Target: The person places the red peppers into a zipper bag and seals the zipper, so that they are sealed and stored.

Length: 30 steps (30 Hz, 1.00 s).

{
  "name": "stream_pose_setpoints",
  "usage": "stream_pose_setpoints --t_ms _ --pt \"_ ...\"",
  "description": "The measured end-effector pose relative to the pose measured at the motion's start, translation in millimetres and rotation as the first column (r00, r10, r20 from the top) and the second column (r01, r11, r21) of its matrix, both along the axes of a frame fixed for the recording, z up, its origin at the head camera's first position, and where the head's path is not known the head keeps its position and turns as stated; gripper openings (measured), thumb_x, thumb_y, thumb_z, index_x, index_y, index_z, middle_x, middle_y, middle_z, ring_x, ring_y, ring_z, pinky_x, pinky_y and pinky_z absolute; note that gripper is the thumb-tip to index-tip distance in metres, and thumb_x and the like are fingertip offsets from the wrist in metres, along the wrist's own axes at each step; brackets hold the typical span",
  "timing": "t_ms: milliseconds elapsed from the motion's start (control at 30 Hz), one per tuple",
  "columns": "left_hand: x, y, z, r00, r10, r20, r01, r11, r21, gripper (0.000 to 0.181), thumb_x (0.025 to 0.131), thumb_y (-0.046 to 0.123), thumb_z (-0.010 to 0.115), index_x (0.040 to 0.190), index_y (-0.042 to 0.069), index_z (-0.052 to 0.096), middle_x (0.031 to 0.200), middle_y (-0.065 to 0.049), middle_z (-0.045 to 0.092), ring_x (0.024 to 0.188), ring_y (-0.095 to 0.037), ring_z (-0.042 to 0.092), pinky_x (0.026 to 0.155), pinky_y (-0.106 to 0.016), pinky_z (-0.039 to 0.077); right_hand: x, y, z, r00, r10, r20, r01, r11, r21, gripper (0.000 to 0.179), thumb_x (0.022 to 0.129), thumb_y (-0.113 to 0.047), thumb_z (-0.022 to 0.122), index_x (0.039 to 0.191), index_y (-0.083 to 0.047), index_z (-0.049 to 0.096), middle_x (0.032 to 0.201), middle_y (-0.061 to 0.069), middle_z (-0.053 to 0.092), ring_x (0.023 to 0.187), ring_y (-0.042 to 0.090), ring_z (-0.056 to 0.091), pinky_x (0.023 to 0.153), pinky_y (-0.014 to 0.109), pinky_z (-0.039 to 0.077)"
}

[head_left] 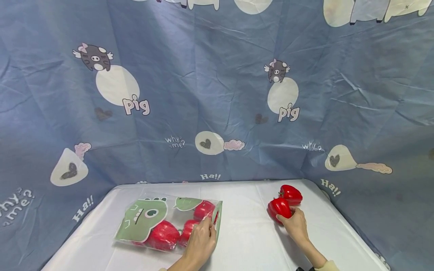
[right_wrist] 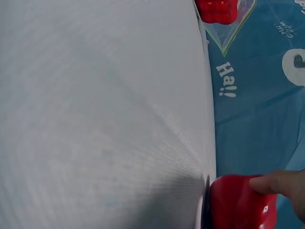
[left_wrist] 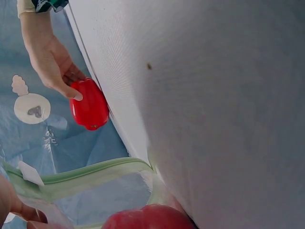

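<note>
Seemingly, left hand [head_left: 201,241] pinches bag [head_left: 142,222]; right hand [head_left: 296,226] grips pepper [head_left: 278,209].

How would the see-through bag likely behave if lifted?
The bag looks thin and creased, so it would probably sag. The red peppers inside are rounded and glossy, so they'd likely slide together. The bag's mouth gapes, so tipping might spill one.

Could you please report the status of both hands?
Left hand holding bag. Right hand gripping red pepper. Second pepper just behind. No obstruction seen.
</note>
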<state>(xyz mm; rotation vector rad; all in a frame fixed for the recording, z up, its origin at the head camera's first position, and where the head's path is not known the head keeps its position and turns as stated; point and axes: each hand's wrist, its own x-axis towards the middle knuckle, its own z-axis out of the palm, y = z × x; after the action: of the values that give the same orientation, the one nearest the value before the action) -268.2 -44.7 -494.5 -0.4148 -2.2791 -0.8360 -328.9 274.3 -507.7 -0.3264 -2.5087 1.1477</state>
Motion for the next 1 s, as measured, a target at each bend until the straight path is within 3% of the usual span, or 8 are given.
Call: stream_pose_setpoints --t_ms 233,667,1000 --pt "-0.4 0.1 0.7 1.000 0.004 -0.007 -0.004 1.000 -0.001 0.021 0.077 -0.003 0.064 0.071 0.013 0.052 0.061 0.000 0.059 0.054 -0.009 0.055 0.050 -0.022 0.042 -0.7 -1 3.8 1.000 0.017 -0.012 -0.017 1.000 -0.015 0.064 0.081 -0.019 0.070 0.126 0.017 0.045 0.121 0.036 0.052 0.107 0.048 0.055 0.091 0.057 0.047" --pt "-0.8 -0.2 1.7 1.000 -0.001 0.000 0.001 1.000 0.008 0.020 0.077 -0.003 0.064 0.071 0.012 0.053 0.062 0.000 0.059 0.055 -0.008 0.056 0.050 -0.022 0.043 2.7 -18 18.6 0.992 0.125 0.003 -0.125 0.992 -0.020 0.064 0.079 -0.016 0.070 0.129 0.015 0.044 0.122 0.032 0.053 0.108 0.044 0.055 0.091 0.055 0.047" --pt "0.5 -0.5 0.9 0.999 0.000 0.041 0.000 1.000 0.004 0.018 0.079 -0.001 0.064 0.073 0.012 0.054 0.064 -0.001 0.061 0.058 -0.010 0.057 0.053 -0.024 0.044 3.1 -38 21.3 0.987 0.162 -0.007 -0.162 0.987 -0.013 0.060 0.075 -0.013 0.073 0.125 0.013 0.050 0.118 0.029 0.058 0.105 0.039 0.059 0.090 0.052 0.049"
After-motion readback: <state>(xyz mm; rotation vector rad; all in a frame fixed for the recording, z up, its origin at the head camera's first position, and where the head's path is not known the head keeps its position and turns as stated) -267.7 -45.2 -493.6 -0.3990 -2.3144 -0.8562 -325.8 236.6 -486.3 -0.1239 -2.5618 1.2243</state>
